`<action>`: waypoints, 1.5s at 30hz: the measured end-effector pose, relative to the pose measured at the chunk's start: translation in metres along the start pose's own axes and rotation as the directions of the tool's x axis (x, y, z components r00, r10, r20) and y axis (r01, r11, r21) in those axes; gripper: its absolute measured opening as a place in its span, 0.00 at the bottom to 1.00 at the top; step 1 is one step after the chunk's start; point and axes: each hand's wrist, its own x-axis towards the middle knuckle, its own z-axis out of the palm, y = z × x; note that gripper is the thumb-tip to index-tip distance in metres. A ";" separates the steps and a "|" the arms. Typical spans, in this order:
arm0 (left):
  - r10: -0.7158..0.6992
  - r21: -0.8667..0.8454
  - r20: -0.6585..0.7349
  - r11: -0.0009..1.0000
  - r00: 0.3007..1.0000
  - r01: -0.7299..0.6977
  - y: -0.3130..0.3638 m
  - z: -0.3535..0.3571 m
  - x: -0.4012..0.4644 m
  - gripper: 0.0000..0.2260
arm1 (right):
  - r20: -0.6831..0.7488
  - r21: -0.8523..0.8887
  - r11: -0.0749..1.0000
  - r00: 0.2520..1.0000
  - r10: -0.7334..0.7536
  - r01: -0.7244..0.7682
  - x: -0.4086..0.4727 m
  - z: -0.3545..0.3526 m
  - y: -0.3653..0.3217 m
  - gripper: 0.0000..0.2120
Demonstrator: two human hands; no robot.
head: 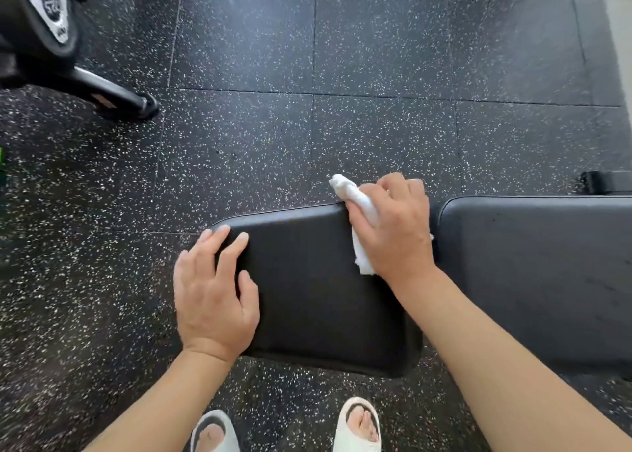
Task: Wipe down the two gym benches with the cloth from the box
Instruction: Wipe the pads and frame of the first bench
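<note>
At the seat pad's (318, 280) far edge, my right hand (393, 226) grips the bunched white cloth (359, 208), soft, light, best held wadded. My left hand (212, 294) rests open, fingers flat, steadying the smooth, firm vinyl.

Left arm: bare from the lower frame edge to the wrist, no sleeve in view.
Right arm: bare in the same way, no sleeve in view.
Left hand (213, 297): no glove, ring or watch; short, plain nails.
Right hand (393, 226): no glove, ring or wristband.
Left foot (213, 433): open-toed slide sandal, pale grey-white, thick moulded strap, toes showing.
Right foot (360, 424): matching slide, off-white, the same rounded, chunky shape.
</note>
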 end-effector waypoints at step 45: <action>-0.453 -0.537 0.221 0.683 0.864 0.495 -0.050 -0.067 -0.027 0.17 | 0.225 0.257 0.871 0.851 -0.475 0.418 -0.032 0.026 -0.093 0.11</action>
